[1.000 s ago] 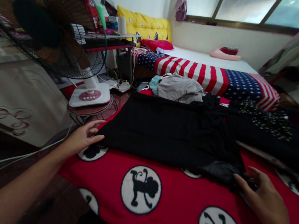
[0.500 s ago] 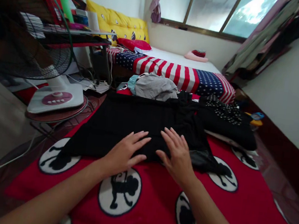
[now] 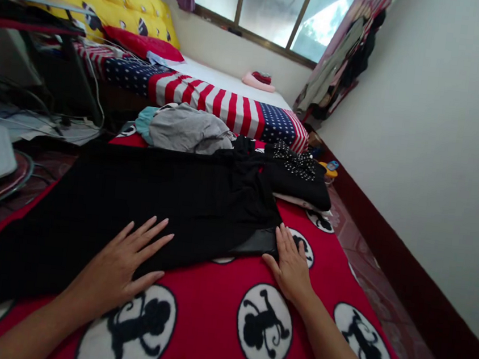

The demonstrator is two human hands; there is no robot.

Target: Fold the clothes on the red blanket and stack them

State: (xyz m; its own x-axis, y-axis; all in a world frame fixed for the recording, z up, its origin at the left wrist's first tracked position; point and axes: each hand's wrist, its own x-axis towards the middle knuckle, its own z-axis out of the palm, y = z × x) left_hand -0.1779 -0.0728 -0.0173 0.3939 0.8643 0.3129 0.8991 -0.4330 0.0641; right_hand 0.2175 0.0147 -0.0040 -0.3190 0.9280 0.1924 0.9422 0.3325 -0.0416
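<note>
A black garment [image 3: 170, 189] lies spread across a red blanket [image 3: 204, 307] printed with monkeys in white circles. Its right part is rumpled, and a shiny black patch shows near its lower right edge. My left hand [image 3: 123, 264] is open, fingers spread, resting on the garment's near edge. My right hand [image 3: 290, 265] is open too, its fingertips at the garment's right end beside the shiny patch. Neither hand grips the cloth. The garment's far left end runs toward the picture's left edge.
Behind the garment sits a heap of grey clothing [image 3: 193, 129]. Folded black clothes [image 3: 299, 180] with a white-dotted piece are stacked at the far right. A low bed [image 3: 230, 104] with a flag-pattern cover stands beyond. At left is a round stool [image 3: 20, 185] bearing a white base.
The view has turned to the right. My right hand has moved right to the garment's end, while my left hand stays on its near edge. My hands are farther apart.
</note>
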